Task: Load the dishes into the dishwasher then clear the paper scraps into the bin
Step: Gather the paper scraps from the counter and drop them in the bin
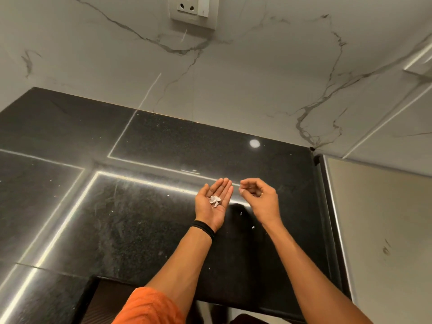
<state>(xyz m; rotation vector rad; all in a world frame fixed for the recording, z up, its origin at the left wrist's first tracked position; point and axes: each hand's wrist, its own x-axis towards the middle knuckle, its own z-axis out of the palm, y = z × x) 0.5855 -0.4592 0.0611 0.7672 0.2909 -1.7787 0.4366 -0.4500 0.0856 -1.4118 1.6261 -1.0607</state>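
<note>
My left hand (214, 202) lies palm up over the black countertop (140, 206), fingers straight, with a small heap of white paper scraps (215, 200) resting in the palm. Just to its right, my right hand (258, 195) hovers with fingers and thumb curled together in a pinch; whether a scrap sits between the fingertips is too small to tell. A few tiny white scraps remain on the counter, one (240, 213) below the hands and another (253, 228) nearer the front edge.
A marble-patterned wall (210, 78) with a socket plate (194, 10) rises behind the counter. A beige panel (385, 230) borders the counter's right edge. An orange sleeve (149, 307) shows at the bottom. Bright light strips reflect on the glossy surface.
</note>
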